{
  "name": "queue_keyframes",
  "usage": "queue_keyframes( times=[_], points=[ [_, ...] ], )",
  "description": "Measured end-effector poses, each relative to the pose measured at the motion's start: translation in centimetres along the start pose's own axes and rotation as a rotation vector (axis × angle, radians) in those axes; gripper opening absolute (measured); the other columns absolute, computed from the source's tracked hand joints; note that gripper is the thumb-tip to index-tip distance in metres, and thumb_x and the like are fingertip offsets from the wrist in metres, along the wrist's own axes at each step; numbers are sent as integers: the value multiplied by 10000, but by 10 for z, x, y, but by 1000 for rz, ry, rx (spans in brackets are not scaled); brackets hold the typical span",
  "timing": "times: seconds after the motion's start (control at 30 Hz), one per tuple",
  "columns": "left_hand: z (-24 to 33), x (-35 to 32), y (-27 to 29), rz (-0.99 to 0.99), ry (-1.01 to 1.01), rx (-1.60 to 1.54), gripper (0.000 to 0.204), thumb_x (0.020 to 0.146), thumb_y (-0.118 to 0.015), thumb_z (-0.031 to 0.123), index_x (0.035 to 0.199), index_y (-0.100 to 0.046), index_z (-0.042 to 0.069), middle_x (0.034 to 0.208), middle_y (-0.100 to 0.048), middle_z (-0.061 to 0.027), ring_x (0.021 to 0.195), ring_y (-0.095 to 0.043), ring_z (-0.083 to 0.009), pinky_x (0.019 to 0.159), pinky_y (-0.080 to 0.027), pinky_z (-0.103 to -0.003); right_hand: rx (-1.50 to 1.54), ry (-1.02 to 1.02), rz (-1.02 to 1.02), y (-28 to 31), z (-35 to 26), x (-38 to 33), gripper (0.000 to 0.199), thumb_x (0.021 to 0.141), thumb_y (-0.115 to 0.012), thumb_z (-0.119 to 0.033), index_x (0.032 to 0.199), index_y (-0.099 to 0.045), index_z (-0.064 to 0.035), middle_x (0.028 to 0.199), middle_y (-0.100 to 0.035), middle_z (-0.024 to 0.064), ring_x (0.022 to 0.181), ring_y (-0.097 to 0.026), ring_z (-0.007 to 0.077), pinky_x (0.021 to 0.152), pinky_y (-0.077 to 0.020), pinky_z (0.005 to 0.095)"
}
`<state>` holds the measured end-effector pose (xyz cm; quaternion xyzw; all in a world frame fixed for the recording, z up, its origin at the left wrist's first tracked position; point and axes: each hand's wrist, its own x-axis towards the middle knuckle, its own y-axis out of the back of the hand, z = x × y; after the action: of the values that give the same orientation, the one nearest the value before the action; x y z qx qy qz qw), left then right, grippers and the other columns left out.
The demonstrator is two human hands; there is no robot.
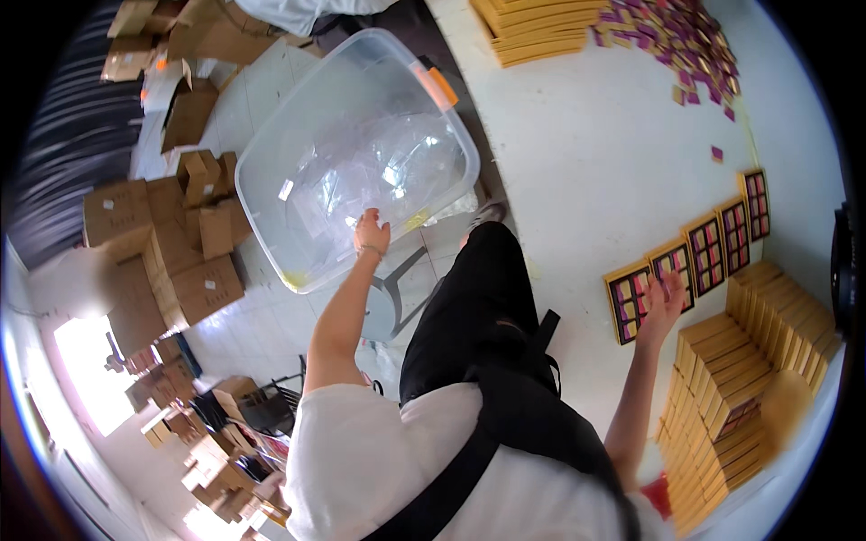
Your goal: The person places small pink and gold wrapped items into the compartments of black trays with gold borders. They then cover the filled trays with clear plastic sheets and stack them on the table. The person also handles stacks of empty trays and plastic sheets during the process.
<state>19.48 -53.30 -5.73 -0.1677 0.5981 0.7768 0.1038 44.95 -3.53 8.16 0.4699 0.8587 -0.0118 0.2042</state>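
Note:
My left hand (371,233) reaches over the near side of a large clear plastic bin (257,221). Its fingers seem loosely apart, beside a heap of clear plastic pieces (361,171) inside; no held piece can be made out. On the right, my right hand (665,307) is spread open above a row of shallow gold-edged trays (709,252) with dark grids holding pink, purple and yellow squares. The fingers partly cover the two nearest trays, and whether they touch them I cannot tell.
The trays lie on a white table (559,171). Stacked yellow boxes (713,397) stand at its near right, more flat yellow pieces (537,27) at the far side. Small purple-and-gold squares (677,45) lie piled far right. A grey stool (383,307) and cardboard boxes (171,252) stand left.

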Motion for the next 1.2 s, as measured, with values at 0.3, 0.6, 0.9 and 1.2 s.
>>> queue_keyframes(
  times=[0.3,0.6,0.9,1.2],
  points=[
    [-20,201,17,316,-175,991,831,790,-703,289,1463,-226,184,1462,-285,-106,1356,-268,-302,1008,-310,-581,-252,-62,-342,-137,29,-110,470,871,-570,-79,1298,-397,11,1218,-493,149,970,-604,218,866,-464,316],
    [-19,332,-1,-36,-302,876,311,790,-662,147,1100,-665,126,1286,-448,-111,1040,-535,-340,808,-465,-554,-271,-248,-485,-272,44,-139,448,867,-557,-1,1292,-418,-29,1228,-495,142,999,-602,206,785,-522,322],
    [-62,316,70,42,-403,593,163,809,-616,110,954,-673,63,1238,-474,-162,961,-592,-327,647,-577,-393,-246,-201,-413,-282,16,-132,294,895,-547,-41,1184,-515,3,1080,-580,122,903,-628,187,721,-545,304],
    [-51,172,181,548,-835,274,191,650,-685,70,830,-647,122,1258,-535,-100,755,-667,-234,493,-543,-297,61,-417,-639,-373,30,-95,396,895,-595,-138,1265,-478,-56,1193,-544,118,1031,-595,210,793,-533,334]
  ],
)
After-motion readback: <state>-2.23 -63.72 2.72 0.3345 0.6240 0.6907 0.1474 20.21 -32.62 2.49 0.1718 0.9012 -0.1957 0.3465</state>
